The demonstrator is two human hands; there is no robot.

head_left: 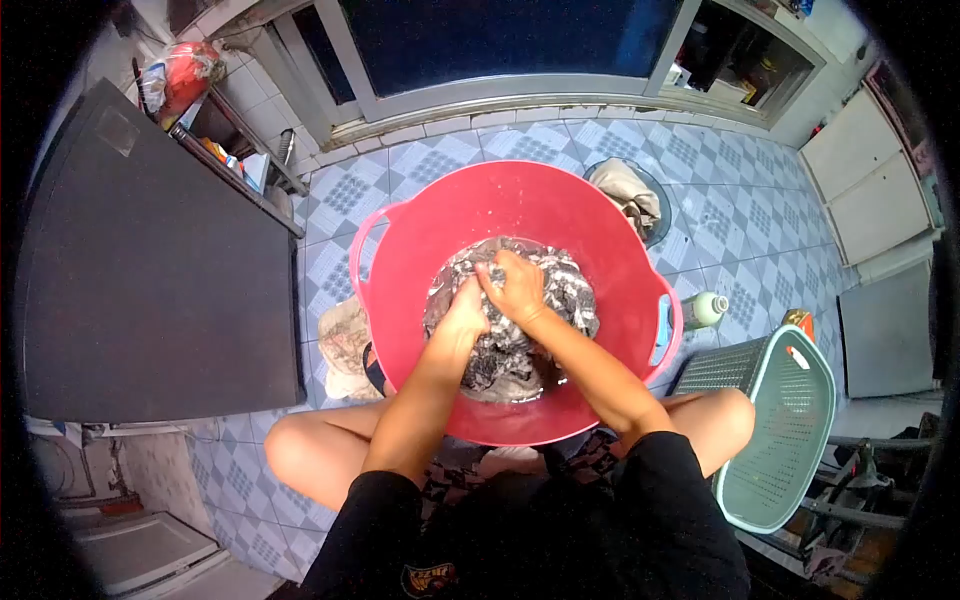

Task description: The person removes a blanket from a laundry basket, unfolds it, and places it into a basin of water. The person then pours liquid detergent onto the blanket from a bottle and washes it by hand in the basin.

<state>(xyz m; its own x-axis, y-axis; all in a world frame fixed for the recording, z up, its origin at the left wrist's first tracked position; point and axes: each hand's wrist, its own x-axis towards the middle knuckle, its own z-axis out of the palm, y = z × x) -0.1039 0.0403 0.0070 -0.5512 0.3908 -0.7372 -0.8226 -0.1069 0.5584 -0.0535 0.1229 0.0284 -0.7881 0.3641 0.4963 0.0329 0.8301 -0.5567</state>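
Note:
A large red tub (560, 200) with two side handles stands between my knees. Wet black-and-white patterned cloth (500, 360) lies in water at its bottom. My left hand (468, 308) is closed on the cloth near the middle of the tub, its fingers partly hidden by the fabric. Just to the right and slightly higher, my right hand (515, 287) has its fingers curled round a bunch of the same cloth. The two hands are close together.
Behind the tub at the right, a basin (660, 205) holds beige cloth (625, 185). A bottle (705, 309) and a green basket (785, 440) stand at the right. Cloth (345, 345) lies on the floor left of the tub, beside a dark cabinet (160, 270).

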